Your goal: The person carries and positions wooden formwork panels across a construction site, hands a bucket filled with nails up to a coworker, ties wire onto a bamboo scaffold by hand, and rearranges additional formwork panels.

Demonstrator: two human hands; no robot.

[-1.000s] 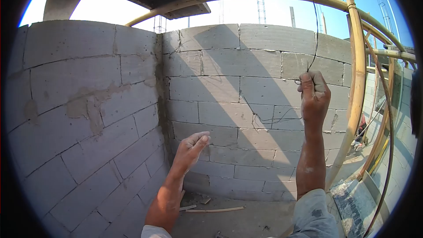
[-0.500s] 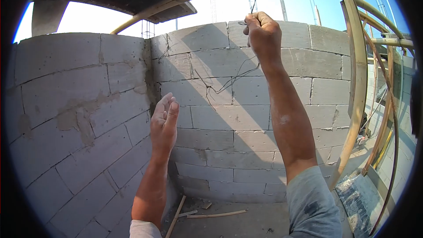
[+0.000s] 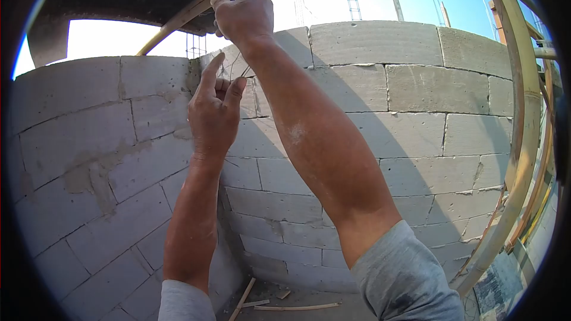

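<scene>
Our bare right hand (image 3: 244, 19) has swung left, fingers curled closed, apparently around the thin dark metal wire (image 3: 245, 72); our bare left hand (image 3: 214, 110) has risen, half-open, its hold unclear. The wire's strands now hang between both.

Left hand (image 3: 213, 107) below right hand (image 3: 247, 18), wire (image 3: 245, 72) between them, wall (image 3: 410, 89) behind, pole (image 3: 527, 113) at wall's right edge, sticks (image 3: 297, 307) on floor (image 3: 321, 291).
</scene>
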